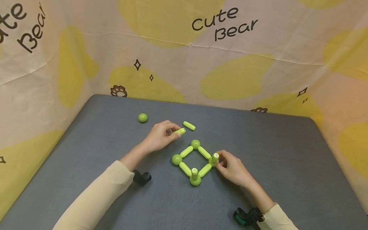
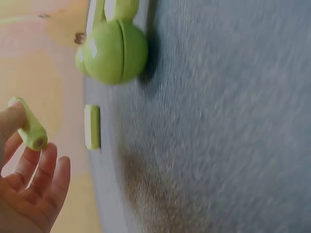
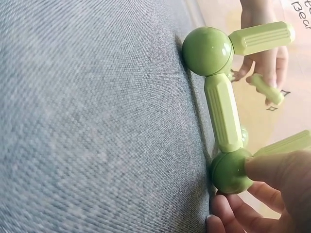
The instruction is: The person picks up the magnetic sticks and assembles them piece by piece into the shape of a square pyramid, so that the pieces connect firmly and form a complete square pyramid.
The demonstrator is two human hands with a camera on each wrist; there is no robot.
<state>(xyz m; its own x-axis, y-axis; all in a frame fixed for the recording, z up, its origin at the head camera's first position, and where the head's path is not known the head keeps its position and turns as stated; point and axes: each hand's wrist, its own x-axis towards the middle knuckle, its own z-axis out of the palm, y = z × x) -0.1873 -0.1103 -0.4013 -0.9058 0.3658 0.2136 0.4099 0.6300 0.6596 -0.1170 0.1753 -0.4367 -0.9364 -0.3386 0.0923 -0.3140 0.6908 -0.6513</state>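
On the table lies a square frame of green balls joined by light green rods (image 1: 186,151). Two of its balls, the near one (image 1: 195,181) and the right one, each carry an upright rod (image 1: 194,173). My left hand (image 1: 160,136) pinches a loose rod (image 2: 33,127) between thumb and fingers, above the table behind the frame's left side. With thumb and fingers, my right hand (image 1: 234,169) grips the right corner ball (image 3: 231,171), at the foot of its upright rod. Part of that ball is hidden by the thumb.
A single green ball (image 1: 143,118) sits toward the back left of the grey table (image 1: 284,150). One more loose rod (image 1: 189,125) lies behind the frame. A printed cloth (image 1: 164,28) hangs along the back and sides. Each wrist wears a black camera (image 1: 248,216).
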